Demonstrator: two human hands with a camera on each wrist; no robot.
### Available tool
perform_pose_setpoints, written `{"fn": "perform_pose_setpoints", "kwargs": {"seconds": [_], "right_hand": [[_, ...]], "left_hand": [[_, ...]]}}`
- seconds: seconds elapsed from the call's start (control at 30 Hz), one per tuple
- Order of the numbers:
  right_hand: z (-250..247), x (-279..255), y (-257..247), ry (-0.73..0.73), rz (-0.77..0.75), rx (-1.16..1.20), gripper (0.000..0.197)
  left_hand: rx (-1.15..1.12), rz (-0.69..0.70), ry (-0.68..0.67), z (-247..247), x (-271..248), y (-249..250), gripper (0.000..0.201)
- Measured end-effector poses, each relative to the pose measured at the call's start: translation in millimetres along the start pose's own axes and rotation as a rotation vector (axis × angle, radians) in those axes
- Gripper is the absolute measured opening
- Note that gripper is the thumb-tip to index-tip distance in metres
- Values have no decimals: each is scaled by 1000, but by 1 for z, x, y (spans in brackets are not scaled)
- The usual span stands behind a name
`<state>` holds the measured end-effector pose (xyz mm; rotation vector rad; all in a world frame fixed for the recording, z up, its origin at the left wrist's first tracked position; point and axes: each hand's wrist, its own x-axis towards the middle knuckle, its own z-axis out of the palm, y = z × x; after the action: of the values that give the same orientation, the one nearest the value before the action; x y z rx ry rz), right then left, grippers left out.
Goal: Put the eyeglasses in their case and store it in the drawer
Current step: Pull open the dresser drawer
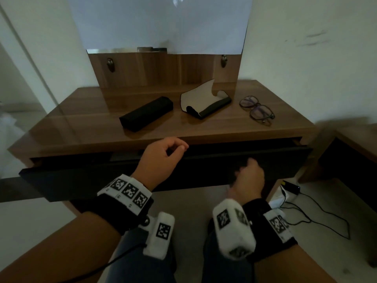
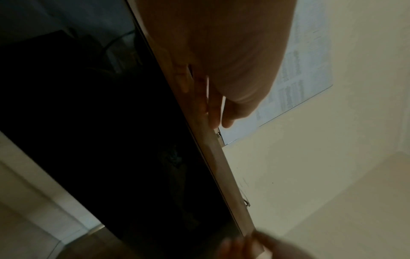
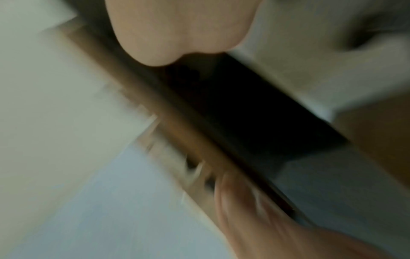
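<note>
The eyeglasses (image 1: 257,110), dark-framed with their arms folded, lie on the right of the wooden dresser top (image 1: 85,123). To their left an open case (image 1: 204,101) shows its white lining, flap up. A closed black case (image 1: 145,113) lies further left. Below the top, the dark drawer (image 1: 204,166) stands pulled out a little. My left hand (image 1: 167,154) hovers at the drawer's top edge with loosely curled fingers, holding nothing; the wrist view shows its fingers (image 2: 217,112) beside the dresser edge. My right hand (image 1: 247,174) is blurred against the drawer front, its fingers hidden.
A mirror panel (image 1: 159,23) on a wooden back board rises behind the cases. On the floor at right lie a black adapter (image 1: 290,185) and cables (image 1: 318,219). Another piece of wooden furniture (image 1: 357,144) stands close on the right. My knees sit under the drawer.
</note>
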<state>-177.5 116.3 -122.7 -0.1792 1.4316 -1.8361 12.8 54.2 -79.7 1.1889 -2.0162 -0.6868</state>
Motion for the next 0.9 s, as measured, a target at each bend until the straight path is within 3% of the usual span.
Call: {"fn": "perform_pose_setpoints", "kwargs": {"seconds": [0.07, 0.17, 0.3, 0.43, 0.7, 0.9], "right_hand": [[10, -15, -20, -86, -161, -71, 15], [28, -30, -38, -256, -320, -328, 16], [36, -22, -34, -364, -335, -732, 21], [38, -19, -36, -502, -331, -1129, 26], [29, -30, -48, -575, -365, -1407, 18], [24, -48, -60, -641, -343, -1519, 38]], "left_hand": [[43, -61, -75, 1, -2, -1, 14], [116, -148, -152, -1, -1, -2, 32], [132, -180, -190, -6, -2, -1, 37], [113, -211, -219, -10, -4, 5, 30], [108, -222, -222, -14, -17, 14, 24], [179, -276, -306, -13, -27, 26, 31]]}}
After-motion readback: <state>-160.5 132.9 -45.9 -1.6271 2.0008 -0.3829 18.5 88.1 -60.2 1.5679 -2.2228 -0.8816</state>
